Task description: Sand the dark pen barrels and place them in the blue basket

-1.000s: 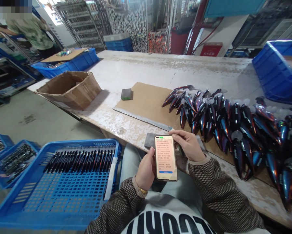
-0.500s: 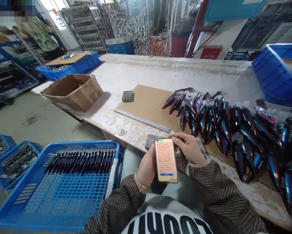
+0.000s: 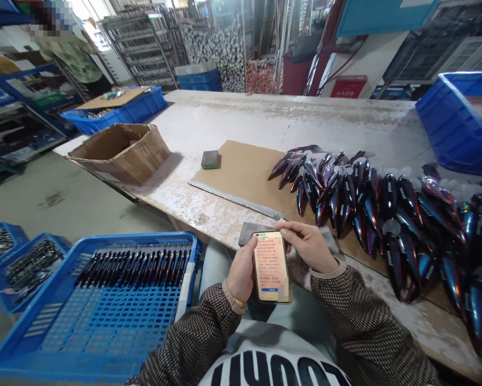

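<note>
The smartphone (image 3: 269,268) is upright in front of the table's (image 3: 224,112) near edge, over the seated person's lap, its lit screen facing up at them. The left hand (image 3: 241,271) holds it along one side, thumb on the edge; the fingers behind are hidden from me. The right hand (image 3: 307,246) is drawn in narrow, thumb and forefinger close together by the phone's upper right corner, though I can't tell whether they pinch it or only hover. Much of the hold seems to rest on that left grip, so if it loosened, or the other hand knocked the corner, the phone could slip to the lap or the floor. To the right, glossy dark fishing lures (image 3: 390,192) lie heaped, some overlapping, over the cardboard sheet (image 3: 241,171); the right sleeve (image 3: 355,303) is near them, and a careless sweep of that elbow could scuff their shine or push some off the edge. A grey slab (image 3: 246,233) lies just beyond the phone.
</note>
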Motion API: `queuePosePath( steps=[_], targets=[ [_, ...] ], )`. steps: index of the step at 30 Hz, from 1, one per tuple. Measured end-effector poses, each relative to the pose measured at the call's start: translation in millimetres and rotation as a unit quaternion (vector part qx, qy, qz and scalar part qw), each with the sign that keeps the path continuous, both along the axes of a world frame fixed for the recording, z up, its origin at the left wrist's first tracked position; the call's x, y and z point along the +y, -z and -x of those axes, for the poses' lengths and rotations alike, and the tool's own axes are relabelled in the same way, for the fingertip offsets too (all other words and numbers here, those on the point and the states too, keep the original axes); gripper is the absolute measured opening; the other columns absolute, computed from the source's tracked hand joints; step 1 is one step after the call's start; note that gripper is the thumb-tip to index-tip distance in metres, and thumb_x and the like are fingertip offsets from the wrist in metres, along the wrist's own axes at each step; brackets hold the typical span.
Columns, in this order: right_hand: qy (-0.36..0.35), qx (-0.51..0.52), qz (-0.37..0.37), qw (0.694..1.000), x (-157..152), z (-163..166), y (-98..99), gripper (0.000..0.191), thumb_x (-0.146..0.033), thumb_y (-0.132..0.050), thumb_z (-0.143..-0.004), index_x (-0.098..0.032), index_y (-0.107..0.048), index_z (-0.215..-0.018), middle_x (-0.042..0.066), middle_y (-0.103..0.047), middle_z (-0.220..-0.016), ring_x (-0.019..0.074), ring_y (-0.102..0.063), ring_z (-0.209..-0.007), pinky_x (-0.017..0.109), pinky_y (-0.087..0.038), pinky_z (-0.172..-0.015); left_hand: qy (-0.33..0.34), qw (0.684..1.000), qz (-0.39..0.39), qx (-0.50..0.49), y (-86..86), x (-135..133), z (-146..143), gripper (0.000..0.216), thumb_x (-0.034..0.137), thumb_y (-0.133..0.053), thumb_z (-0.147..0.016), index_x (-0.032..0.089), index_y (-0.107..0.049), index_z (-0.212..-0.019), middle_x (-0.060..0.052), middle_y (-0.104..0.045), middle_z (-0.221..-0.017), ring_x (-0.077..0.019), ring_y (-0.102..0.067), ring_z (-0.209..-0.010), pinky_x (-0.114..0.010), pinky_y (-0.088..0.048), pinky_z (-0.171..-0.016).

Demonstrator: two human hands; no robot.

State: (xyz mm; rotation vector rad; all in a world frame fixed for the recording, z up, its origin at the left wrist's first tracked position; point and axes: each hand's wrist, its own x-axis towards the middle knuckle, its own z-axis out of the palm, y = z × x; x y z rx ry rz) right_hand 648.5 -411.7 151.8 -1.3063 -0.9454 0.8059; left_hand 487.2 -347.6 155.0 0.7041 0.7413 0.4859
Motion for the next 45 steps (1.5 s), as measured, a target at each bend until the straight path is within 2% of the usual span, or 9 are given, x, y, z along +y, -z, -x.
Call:
queuePosePath(
  steps=[8,11,14,18,22,28,32,39,45],
  targets=[
    [0.015,0.008,-0.001,1.000,0,-1,-0.3,0.034,-0.045,-0.069,-0.085,-0.015,-0.076,-0.097,0.002,-0.063,-0.064,0.0150,-0.056,-0.050,0.024,-0.048,-0.047,0.015,0.996,0.082,-0.013,-4.8,-2,9,0.051,0.055,-0.062,-0.089,0.012,-0.071,-0.114,-0.013,-0.074,-0.107,-0.0276,-0.068,-0.104,-0.037,-0.051,-0.093],
    [0.020,0.012,0.002,1.000,0,-2,-0.4,0.034,-0.046,-0.070,-0.085,-0.015,-0.076,-0.097,0.003,-0.064,-0.066,0.0150,-0.056,-0.051,0.025,-0.049,-0.047,0.011,0.995,0.094,-0.010,-4.2,-5,14,0.046,0.055,-0.064,-0.088,0.015,-0.071,-0.110,-0.011,-0.075,-0.102,-0.0281,-0.068,-0.103,-0.038,-0.051,-0.093],
    [0.032,0.018,-0.001,0.999,0,-2,0.6,0.033,-0.045,-0.071,-0.084,-0.015,-0.076,-0.097,0.003,-0.065,-0.067,0.0151,-0.056,-0.051,0.025,-0.049,-0.047,0.022,0.995,0.097,-0.015,-1.9,-8,20,0.046,0.054,-0.062,-0.089,0.016,-0.070,-0.113,-0.011,-0.074,-0.105,-0.0289,-0.067,-0.107,-0.039,-0.051,-0.094],
    [0.070,0.023,0.000,0.997,1,-4,2.9,0.033,-0.047,-0.071,-0.083,-0.017,-0.077,-0.096,0.005,-0.067,-0.074,0.0157,-0.057,-0.054,0.025,-0.050,-0.046,0.029,0.995,0.091,-0.020,4.4,-13,26,0.045,0.053,-0.063,-0.089,0.015,-0.069,-0.113,-0.011,-0.073,-0.109,-0.0284,-0.066,-0.110,-0.038,-0.052,-0.093],
    [0.081,0.026,0.001,0.996,1,-5,3.5,0.034,-0.048,-0.071,-0.083,-0.017,-0.077,-0.096,0.005,-0.068,-0.076,0.0161,-0.057,-0.055,0.025,-0.051,-0.046,0.032,0.997,0.076,0.003,7.9,-15,27,0.048,0.053,-0.068,-0.086,0.014,-0.069,-0.114,-0.011,-0.074,-0.103,-0.0269,-0.068,-0.103,-0.034,-0.055,-0.085],
    [0.052,0.020,-0.005,0.998,0,-2,1.1,0.032,-0.045,-0.072,-0.083,-0.016,-0.076,-0.096,0.004,-0.065,-0.068,0.0155,-0.056,-0.052,0.025,-0.049,-0.046,0.042,0.996,-0.041,0.059,-1.4,-2,18,0.055,0.060,-0.068,-0.082,0.015,-0.069,-0.113,-0.010,-0.075,-0.095,-0.0229,-0.071,-0.079,-0.026,-0.050,-0.059],
    [0.030,0.002,0.001,1.000,-1,1,-1.4,0.033,-0.047,-0.069,-0.084,-0.016,-0.077,-0.094,0.002,-0.061,-0.061,0.0154,-0.055,-0.050,0.025,-0.049,-0.046,0.028,0.991,-0.083,0.097,-8.4,9,9,0.044,0.056,-0.071,-0.080,0.017,-0.071,-0.100,-0.008,-0.075,-0.090,-0.0217,-0.070,-0.075,-0.025,-0.047,-0.056],
    [0.020,-0.001,0.002,1.000,0,1,-1.9,0.036,-0.049,-0.069,-0.084,-0.016,-0.077,-0.097,0.002,-0.062,-0.063,0.0153,-0.055,-0.049,0.025,-0.049,-0.045,0.013,0.991,-0.083,0.105,-8.5,12,5,0.043,0.055,-0.078,-0.072,0.016,-0.071,-0.089,-0.006,-0.073,-0.078,-0.0204,-0.068,-0.067,-0.027,-0.049,-0.058],
    [0.032,0.010,-0.009,0.999,-1,-1,-0.4,0.030,-0.043,-0.070,-0.085,-0.016,-0.077,-0.096,0.002,-0.064,-0.065,0.0148,-0.055,-0.050,0.024,-0.049,-0.046,0.010,0.997,-0.031,0.065,-4.1,9,12,0.044,0.059,-0.076,-0.073,0.017,-0.068,-0.081,0.002,-0.062,-0.064,-0.0107,-0.056,-0.053,-0.021,-0.042,-0.050]
  ],
)
